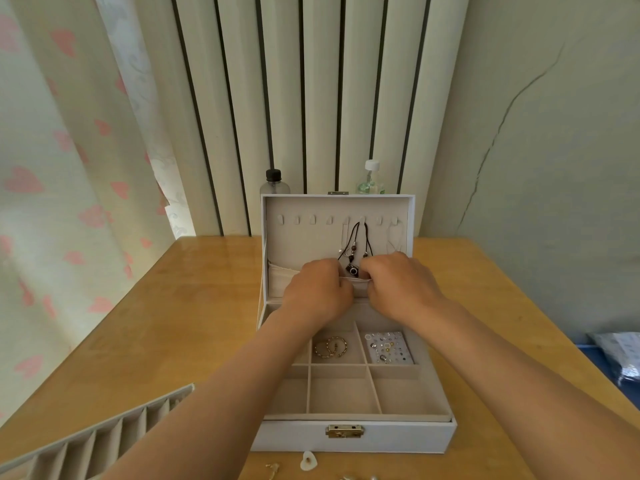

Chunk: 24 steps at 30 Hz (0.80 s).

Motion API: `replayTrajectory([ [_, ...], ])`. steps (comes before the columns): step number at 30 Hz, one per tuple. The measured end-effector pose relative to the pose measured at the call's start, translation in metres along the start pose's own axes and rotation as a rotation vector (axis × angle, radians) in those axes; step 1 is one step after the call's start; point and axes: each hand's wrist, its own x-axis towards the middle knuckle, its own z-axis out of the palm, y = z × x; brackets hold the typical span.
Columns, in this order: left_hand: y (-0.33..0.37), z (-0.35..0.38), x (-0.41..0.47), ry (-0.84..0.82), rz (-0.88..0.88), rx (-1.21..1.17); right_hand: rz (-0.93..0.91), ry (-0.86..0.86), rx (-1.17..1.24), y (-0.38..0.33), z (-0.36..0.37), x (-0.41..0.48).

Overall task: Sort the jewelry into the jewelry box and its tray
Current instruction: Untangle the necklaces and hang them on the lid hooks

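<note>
A white jewelry box [353, 436] sits open in the middle of a wooden surface [194, 306], its lid [304, 233] standing upright at the far side. Both hands meet at the fabric pocket [282, 280] along the lid's lower edge. The left hand [320, 292] and right hand [398, 285] lie almost level, a small gap between them, each equally near. Their fingers [375, 268] are curled and seem to pinch the pocket's top rim, holding it open. A black cord necklace [356, 244] hangs straight down from a hook above, its long axis vertical. Its dark pendant [352, 269] dangles just above the rim, in the gap between the hands. The next move likely drops it into the pocket. Nearer, gold rings [330, 348] and a card of studs [389, 348] fill two compartments. A loose tray [86, 441] lies near left. A few small pieces [308, 460] wait in front of the box.
</note>
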Motion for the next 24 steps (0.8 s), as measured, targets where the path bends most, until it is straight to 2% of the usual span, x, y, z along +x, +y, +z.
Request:
replayTrajectory([
  [4,0.001,0.002,-0.001,-0.092,0.077,-0.02,-0.031,0.051,0.071,0.007,0.004,-0.001],
  [9,-0.006,0.006,-0.005,-0.036,0.117,-0.049,-0.018,0.106,0.122,0.009,0.009,-0.006],
  [24,0.005,-0.001,0.003,-0.063,-0.055,-0.036,0.024,0.13,0.178,0.008,0.012,-0.007],
])
